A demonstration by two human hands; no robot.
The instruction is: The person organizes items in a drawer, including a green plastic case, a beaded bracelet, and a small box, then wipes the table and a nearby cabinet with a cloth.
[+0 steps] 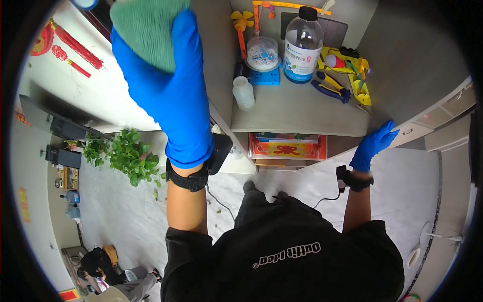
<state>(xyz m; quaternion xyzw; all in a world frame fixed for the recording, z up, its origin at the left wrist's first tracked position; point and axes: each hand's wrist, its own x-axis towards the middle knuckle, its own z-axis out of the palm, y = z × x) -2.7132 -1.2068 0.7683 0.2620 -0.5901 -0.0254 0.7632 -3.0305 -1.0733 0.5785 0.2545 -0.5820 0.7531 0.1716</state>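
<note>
A blue rubber glove covers my left hand (168, 95), which is raised high at the upper left. Its fingers are closed around a green ribbed cloth (148, 35), pressed between thumb and palm. My right hand (373, 147), in a blue glove too, is by the lower right edge of the grey cabinet (427, 65). Its fingers are stretched out along that edge and hold nothing visible; whether they touch it I cannot tell. Black straps with small devices wrap both wrists.
On the cabinet shelf (302, 113) stand a large black-capped bottle (303, 48), a white bottle (243, 93), a clear round tub (262, 53) and blue-handled pliers (332, 86). Below lie red-covered books (287, 147). Leafy plants (132, 157) grow at left; a person (103, 267) sits lower left.
</note>
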